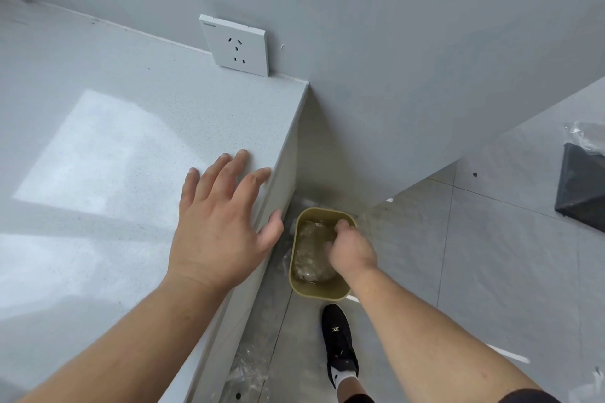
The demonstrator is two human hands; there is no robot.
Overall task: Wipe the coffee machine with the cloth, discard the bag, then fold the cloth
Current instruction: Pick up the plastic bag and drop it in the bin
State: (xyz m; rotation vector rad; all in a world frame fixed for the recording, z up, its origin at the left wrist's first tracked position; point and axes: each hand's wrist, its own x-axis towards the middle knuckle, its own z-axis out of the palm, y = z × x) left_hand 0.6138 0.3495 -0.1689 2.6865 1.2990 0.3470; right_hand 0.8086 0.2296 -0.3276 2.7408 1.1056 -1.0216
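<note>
A crumpled clear plastic bag lies inside a small olive-yellow bin on the floor, beside the counter's end. My right hand reaches down into the bin and rests on the bag, fingers curled downward and hidden behind the back of the hand. My left hand lies flat on the counter's edge, fingers spread, holding nothing. A dark grey folded cloth lies on a lower surface at the far right. No coffee machine is in view.
The speckled grey counter fills the left, with a wall socket at its back. My black shoe stands just in front of the bin. Clear plastic film lies on the floor by the counter base, and more plastic behind the cloth.
</note>
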